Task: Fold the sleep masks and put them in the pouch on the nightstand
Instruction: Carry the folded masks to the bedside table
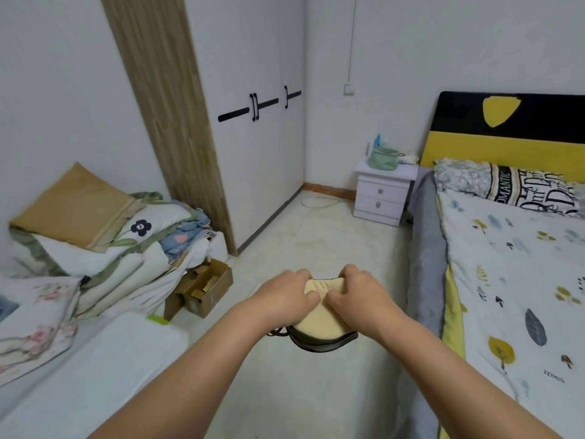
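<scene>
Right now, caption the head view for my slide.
Both hands, left and right, fold a beige sleep mask mid-room; pouch waits on nightstand.

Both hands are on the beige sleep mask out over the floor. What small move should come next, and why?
Probably step toward the nightstand with the fold pinched shut. The left hand and right hand already hold the sleep mask doubled over, its dark edge hanging below, while the green pouch sits on the nightstand across the room, seemingly out of arm's reach.
</scene>
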{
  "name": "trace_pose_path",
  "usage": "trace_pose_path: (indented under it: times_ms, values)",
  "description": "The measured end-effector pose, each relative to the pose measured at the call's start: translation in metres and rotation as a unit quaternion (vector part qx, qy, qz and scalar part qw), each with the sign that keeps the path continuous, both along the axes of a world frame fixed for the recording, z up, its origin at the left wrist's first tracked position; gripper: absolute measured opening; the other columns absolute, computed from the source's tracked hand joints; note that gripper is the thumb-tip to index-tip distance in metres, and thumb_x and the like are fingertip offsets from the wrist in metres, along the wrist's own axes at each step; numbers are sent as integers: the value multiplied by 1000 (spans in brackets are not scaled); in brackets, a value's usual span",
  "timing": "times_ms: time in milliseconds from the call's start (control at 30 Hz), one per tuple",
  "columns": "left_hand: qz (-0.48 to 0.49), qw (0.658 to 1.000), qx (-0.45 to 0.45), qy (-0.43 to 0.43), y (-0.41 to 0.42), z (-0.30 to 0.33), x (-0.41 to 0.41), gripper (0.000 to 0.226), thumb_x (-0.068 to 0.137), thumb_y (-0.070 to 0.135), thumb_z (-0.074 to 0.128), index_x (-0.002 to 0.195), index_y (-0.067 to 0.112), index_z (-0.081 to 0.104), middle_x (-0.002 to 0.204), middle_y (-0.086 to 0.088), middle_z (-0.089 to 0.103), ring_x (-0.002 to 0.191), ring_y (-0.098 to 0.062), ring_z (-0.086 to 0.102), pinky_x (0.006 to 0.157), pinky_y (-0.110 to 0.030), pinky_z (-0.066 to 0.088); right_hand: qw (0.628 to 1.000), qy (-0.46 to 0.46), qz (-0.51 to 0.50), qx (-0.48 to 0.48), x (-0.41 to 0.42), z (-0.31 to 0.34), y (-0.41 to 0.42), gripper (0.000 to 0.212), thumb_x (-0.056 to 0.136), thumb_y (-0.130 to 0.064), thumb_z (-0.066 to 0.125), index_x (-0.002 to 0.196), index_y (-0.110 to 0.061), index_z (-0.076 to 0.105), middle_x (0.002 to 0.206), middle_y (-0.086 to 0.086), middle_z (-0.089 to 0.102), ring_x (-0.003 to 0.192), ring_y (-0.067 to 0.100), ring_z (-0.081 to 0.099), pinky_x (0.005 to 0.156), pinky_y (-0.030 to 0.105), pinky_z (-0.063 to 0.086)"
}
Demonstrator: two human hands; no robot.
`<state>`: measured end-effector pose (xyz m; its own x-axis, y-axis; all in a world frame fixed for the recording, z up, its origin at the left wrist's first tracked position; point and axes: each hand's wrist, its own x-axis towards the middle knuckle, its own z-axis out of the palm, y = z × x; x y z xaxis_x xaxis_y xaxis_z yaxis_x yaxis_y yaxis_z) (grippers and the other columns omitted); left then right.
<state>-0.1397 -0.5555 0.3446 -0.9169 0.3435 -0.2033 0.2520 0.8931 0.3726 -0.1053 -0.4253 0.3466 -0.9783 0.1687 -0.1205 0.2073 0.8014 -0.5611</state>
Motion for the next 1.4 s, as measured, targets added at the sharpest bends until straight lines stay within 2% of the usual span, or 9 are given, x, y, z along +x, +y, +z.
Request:
trace_pose_path:
  times_ms: [333,533,733,900,1033,1233,1400]
  values:
    - [-41,999,-9,28,54,22,-157,44,86,32,40,127,17,45,126,-13,53,114,-31,51,93,-38,43,998,39,-47,-19,-147,14,51,34,84,-26,48,114,-11,49,116,15,53,106,34,54,87,36,45]
    - [-62,998,-1,22,91,27,-237,43,86,31,40,126,17,46,126,-13,53,114,-30,51,88,-36,42,997,42,-69,-20,-221,18,87,33,84,-27,48,113,-12,50,115,14,53,103,32,55,74,31,39]
    - [-93,996,1,-2,115,17,-313,40,86,30,41,123,16,48,123,-13,56,110,-30,53,85,-37,43,995,28,-91,-22,-289,7,109,33,84,-28,49,113,-13,49,116,13,54,104,30,54,74,28,37]
    - [-137,990,-4,6,132,19,-398,40,86,30,42,123,17,49,125,-13,56,112,-30,53,89,-37,43,992,34,-116,-19,-363,5,125,32,83,-29,50,111,-13,50,114,13,56,92,27,50,71,29,37]
    - [-161,987,8,10,143,25,-475,39,85,29,42,121,17,51,124,-12,58,111,-29,54,88,-37,44,989,41,-144,-19,-433,10,133,33,84,-30,50,112,-13,50,115,13,56,102,30,55,74,29,39]
    - [-199,980,-2,6,169,22,-571,40,85,30,43,123,17,50,126,-12,56,114,-29,53,93,-38,44,983,33,-180,-18,-521,8,152,33,84,-30,50,112,-12,50,114,14,57,103,32,55,75,31,39]
    - [-221,975,-6,-2,203,11,-628,37,86,31,42,119,16,50,122,-13,57,110,-30,53,87,-36,42,979,21,-203,-21,-576,-1,183,32,85,-29,50,111,-11,50,116,14,56,106,32,55,74,29,36]
